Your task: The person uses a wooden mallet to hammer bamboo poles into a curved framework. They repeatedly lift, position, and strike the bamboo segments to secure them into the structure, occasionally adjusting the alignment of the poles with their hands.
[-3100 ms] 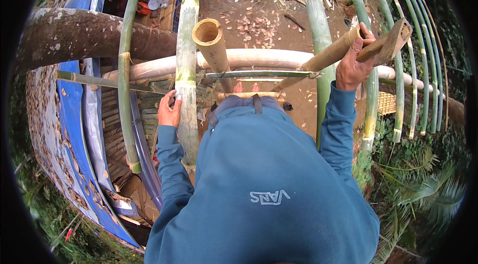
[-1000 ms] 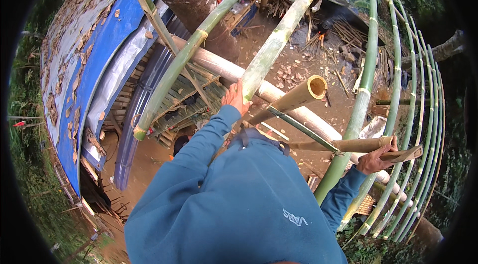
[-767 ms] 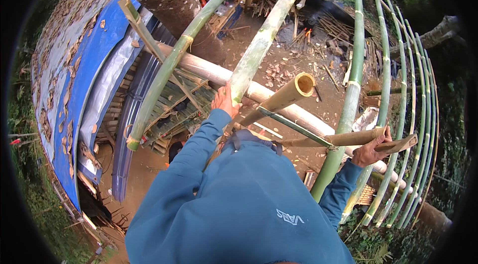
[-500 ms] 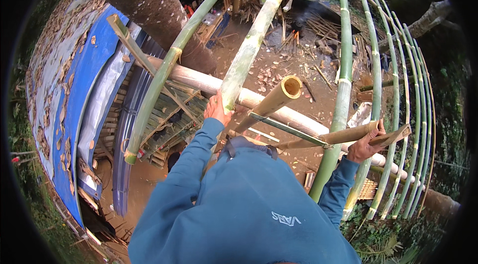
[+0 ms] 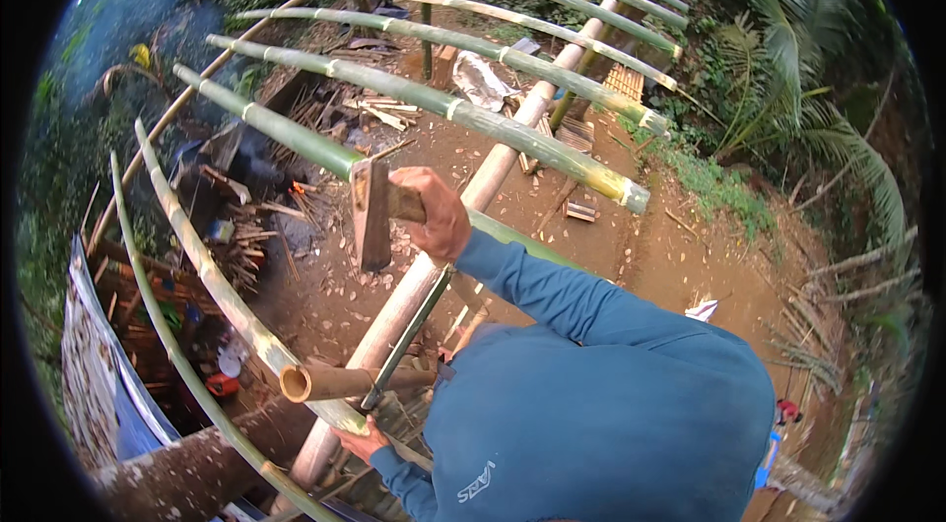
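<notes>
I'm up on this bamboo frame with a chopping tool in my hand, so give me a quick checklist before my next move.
1. Right hand closed around the chopping tool by its wooden handle: ok.
2. Left hand gripping the curved bamboo pole: ok.
3. Left hand well apart from the tool's head: ok.
4. Short bamboo stub firmly fixed: cannot tell.
5. Thin green slat out of the tool's way: ok, it lies below the tool.
6. Footing: cannot tell, hidden by the torso.
</notes>
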The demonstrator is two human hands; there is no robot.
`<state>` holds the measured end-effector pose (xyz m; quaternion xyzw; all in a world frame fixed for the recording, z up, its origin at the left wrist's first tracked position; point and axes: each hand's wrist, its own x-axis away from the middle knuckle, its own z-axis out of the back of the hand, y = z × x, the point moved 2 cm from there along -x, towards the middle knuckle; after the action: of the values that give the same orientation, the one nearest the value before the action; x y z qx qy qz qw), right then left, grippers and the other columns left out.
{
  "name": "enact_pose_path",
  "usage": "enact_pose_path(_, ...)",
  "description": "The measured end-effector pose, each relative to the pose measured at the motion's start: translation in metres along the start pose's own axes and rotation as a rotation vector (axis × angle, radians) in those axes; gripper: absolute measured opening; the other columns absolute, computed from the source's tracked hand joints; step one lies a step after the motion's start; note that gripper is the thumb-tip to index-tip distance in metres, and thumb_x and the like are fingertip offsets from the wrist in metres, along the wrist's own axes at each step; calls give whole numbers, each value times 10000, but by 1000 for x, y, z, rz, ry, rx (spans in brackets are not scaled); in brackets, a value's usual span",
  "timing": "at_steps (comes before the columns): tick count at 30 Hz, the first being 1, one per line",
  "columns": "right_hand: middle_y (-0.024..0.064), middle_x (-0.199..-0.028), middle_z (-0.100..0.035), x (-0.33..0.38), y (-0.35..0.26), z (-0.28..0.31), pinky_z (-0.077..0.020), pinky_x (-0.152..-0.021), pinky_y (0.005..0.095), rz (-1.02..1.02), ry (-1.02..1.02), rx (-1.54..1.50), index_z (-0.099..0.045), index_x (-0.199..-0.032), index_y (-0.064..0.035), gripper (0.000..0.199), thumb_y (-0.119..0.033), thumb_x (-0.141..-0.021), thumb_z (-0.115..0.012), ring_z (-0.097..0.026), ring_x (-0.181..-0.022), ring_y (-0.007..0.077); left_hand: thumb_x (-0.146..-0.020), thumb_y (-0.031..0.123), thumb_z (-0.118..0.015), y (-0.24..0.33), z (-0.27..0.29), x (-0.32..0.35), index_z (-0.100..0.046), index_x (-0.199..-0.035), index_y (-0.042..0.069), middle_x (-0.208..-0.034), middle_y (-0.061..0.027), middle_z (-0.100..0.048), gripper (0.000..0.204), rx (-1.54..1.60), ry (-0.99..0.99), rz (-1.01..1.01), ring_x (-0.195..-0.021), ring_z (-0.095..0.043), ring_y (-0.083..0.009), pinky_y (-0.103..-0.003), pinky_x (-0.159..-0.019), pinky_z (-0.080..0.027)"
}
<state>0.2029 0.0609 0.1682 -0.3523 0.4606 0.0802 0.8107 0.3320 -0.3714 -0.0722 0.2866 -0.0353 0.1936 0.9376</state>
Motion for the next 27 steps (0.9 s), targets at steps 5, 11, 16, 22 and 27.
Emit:
enact_pose_path(5,162,-1053,-597,2,-6,10,-517,-834,409,-5,1,32,-493,-1040,-31,432,66,-656,-667,-605,-986,359,-715,390,-772,-15,-1,-11,-133,-1491,65,-1271,-311,-427,1057,-39,-13,-60,-1148,-433,-472,-513,-972,-373)
enact_pose_path(11,151,-1072,-598,-1,-12,8,-509,-833,400,-43,-8,-49,-498,-1057,-30,471,45,-631,-682,-602,-998,341,-728,549,-721,-30,-1,-18,-169,-1474,13,-1176,-317,-464,1072,-144,34,-113,-1086,-460,-478,-519,-921,-396)
enact_pose_path(16,140,-1075,-604,0,-9,7,-506,-836,396,-50,3,-67,-490,-1032,-49,429,24,-660,-691,-601,-1013,334,-687,522,-764,-23,2,-14,-145,-1481,18,-1213,-331,-458,1126,-122,-3,-31,-1164,-422,-487,-536,-988,-372)
enact_pose_path(22,133,-1100,-580,8,4,5,-489,-880,427,-65,4,-65,-474,-1122,-58,578,23,-592,-689,-570,-1041,340,-683,495,-781,-50,-25,-40,-155,-1486,47,-1183,-305,-468,1112,-180,16,-27,-1131,-454,-474,-536,-964,-399)
enact_pose_path(27,158,-1108,-599,1,1,9,-510,-850,417,-59,-11,-61,-495,-1044,-58,447,13,-651,-694,-599,-1028,344,-703,527,-749,-58,-23,-26,-171,-1477,19,-1296,-320,-413,1091,-147,17,-110,-1159,-420,-470,-521,-990,-357)
